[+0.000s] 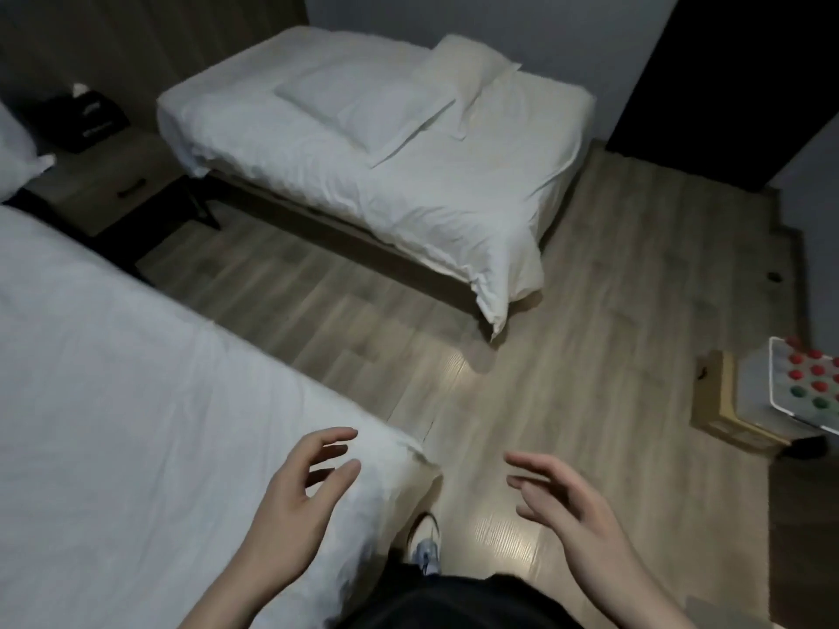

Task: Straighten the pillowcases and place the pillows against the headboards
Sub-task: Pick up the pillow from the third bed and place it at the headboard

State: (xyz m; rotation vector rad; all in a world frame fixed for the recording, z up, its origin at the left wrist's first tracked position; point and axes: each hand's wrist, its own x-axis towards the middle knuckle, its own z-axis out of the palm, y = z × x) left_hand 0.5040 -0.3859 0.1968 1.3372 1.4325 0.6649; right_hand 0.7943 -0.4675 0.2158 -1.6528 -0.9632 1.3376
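Observation:
Two white beds stand in a dim room. On the far bed point(454, 211) lie two white pillows: one flat pillow point(363, 106) in the middle and a second pillow point(467, 70) behind it near the wall side. The wooden headboard panel point(136, 43) runs along the left wall. A pillow corner point(18, 152) shows at the head of the near bed point(113, 379). My left hand point(295, 497) hovers open over the near bed's foot corner. My right hand point(567, 506) hangs open above the floor. Both hold nothing.
A dark nightstand point(113, 183) with a black tissue box point(86, 120) sits between the beds. Wood floor point(567, 356) lies between the beds. A cardboard box point(722, 401) and a tray of red and green caps point(808, 388) sit at the right. A dark doorway point(726, 74) is at the back right.

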